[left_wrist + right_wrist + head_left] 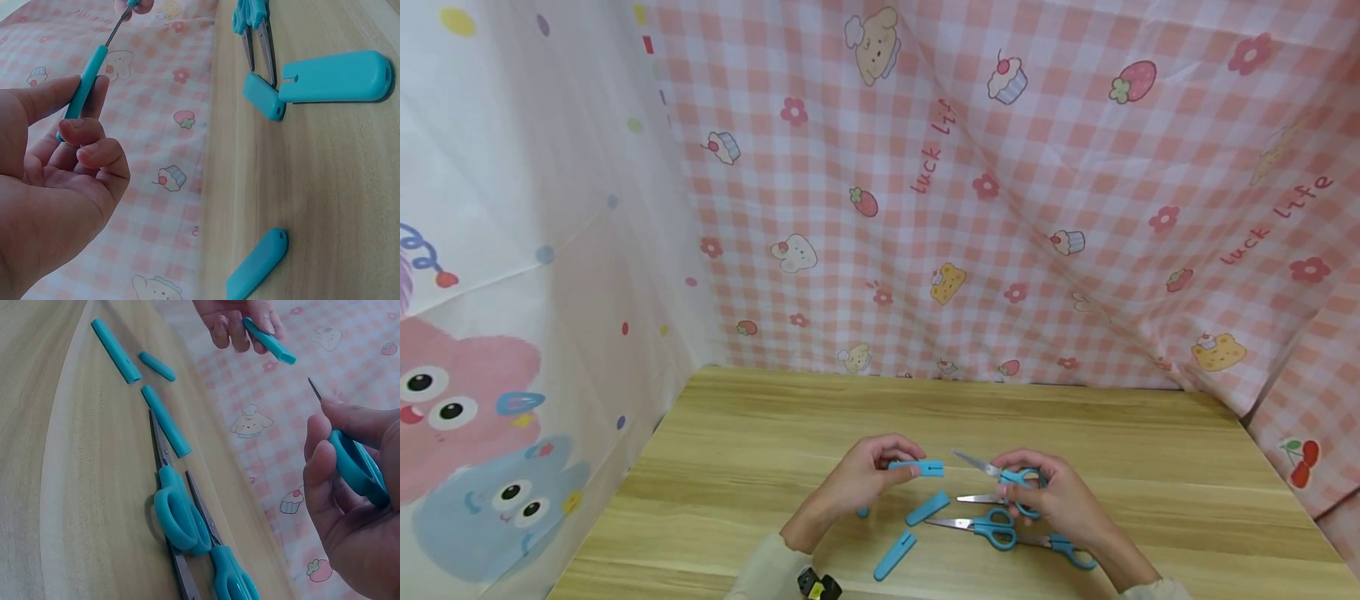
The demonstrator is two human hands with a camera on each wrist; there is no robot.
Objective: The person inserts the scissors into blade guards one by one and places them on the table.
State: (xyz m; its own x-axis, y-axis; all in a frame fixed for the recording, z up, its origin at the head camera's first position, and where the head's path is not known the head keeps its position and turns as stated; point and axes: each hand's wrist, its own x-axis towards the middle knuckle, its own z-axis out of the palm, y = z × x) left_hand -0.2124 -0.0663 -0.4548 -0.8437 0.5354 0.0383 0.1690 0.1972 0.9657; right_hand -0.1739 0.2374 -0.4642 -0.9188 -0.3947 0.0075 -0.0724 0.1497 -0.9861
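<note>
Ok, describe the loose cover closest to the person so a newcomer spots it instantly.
Find the table, then the scissors lying on it. In the head view, the blue cover lies slanted near the bottom, left of them. Among the loose covers, it alone shows its slot there.

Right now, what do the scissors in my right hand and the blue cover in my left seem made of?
Scissors: blades probably steel, judging by gray metallic sheen; handles likely plastic, smooth and evenly blue. Blue cover: likely plastic, smooth and uniformly colored with a soft sheen, though firm rubber is possible.
</note>
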